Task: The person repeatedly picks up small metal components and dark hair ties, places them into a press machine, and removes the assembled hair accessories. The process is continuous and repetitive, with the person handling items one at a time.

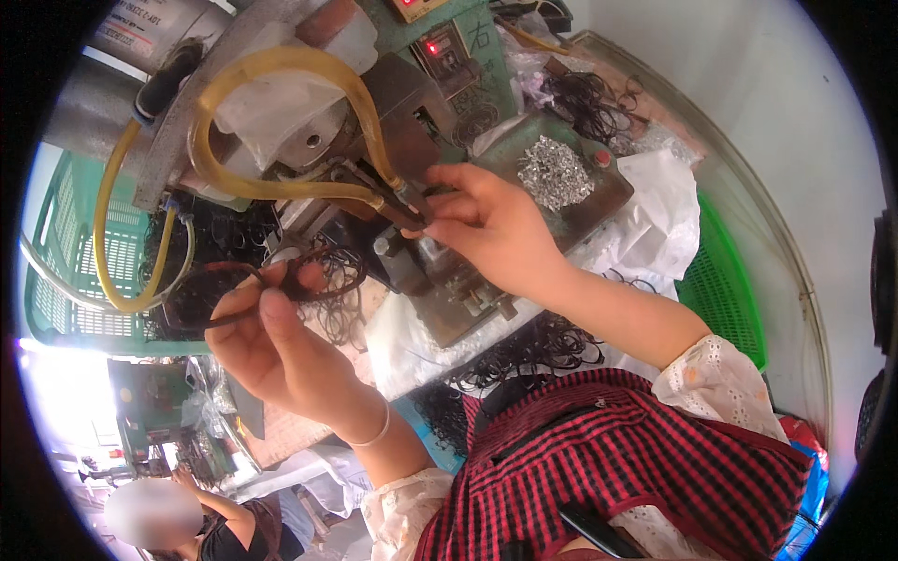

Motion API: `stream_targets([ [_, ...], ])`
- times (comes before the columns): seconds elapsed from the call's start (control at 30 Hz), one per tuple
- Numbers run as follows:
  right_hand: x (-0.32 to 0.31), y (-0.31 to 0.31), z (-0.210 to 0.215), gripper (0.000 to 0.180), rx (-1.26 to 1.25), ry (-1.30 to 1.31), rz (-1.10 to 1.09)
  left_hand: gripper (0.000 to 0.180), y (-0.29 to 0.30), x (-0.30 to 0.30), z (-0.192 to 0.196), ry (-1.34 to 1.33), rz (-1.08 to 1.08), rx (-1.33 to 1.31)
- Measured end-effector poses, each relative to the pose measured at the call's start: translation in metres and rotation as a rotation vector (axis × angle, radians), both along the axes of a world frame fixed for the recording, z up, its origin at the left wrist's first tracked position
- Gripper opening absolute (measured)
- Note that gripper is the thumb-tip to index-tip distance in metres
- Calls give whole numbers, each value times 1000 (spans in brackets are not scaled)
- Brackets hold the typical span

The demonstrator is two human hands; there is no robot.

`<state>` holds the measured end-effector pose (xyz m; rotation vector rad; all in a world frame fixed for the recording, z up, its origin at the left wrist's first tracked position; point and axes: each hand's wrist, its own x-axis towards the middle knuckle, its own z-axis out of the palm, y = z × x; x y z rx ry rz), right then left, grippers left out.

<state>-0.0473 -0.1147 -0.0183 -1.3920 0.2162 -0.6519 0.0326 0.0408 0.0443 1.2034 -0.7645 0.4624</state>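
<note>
Holding a dark looped cord (224, 266) in your left hand (281, 341), you keep the thumb and fingers bent close together on it, with loops sticking out on both sides. That hand is raised to the left of the machine (402, 103), well apart from your other one. Your right hand (468, 215) reaches in at the machine's front, thumb and forefinger drawn nearly together at a dark metal part (402, 217) (whether it is gripped or only touched cannot be told from this view). A yellow hose (360, 103) arches above, its two ends coming down just beside those fingertips.

To the right of your right hand, a heap of small silvery pieces (554, 173) lies on a metal tray (603, 194), near a red button (601, 158). Tangled black cords (589, 101) lie beyond it, and more hang in front of your checked apron (599, 439). A teal basket (65, 234) stands at the left, a green basket (725, 290) at the right. At lower left, a co-worker (234, 525) raises an arm.
</note>
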Motion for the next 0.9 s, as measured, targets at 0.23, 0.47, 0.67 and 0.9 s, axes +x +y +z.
stream_targets([
  [0.23,-26,6,20,57,-425,107,22,16,2,-27,-12,1,9,62],
  [0.47,-19,-86,-41,37,-456,161,-402,6,-32,-23,-26,74,-79,352],
  [0.67,-31,-121,-87,27,-793,179,-683,8,-39,-25,-19,-25,38,455],
  [0.9,-7,-77,-87,11,-1271,324,-320,10,-41,-24,-22,-38,87,473],
])
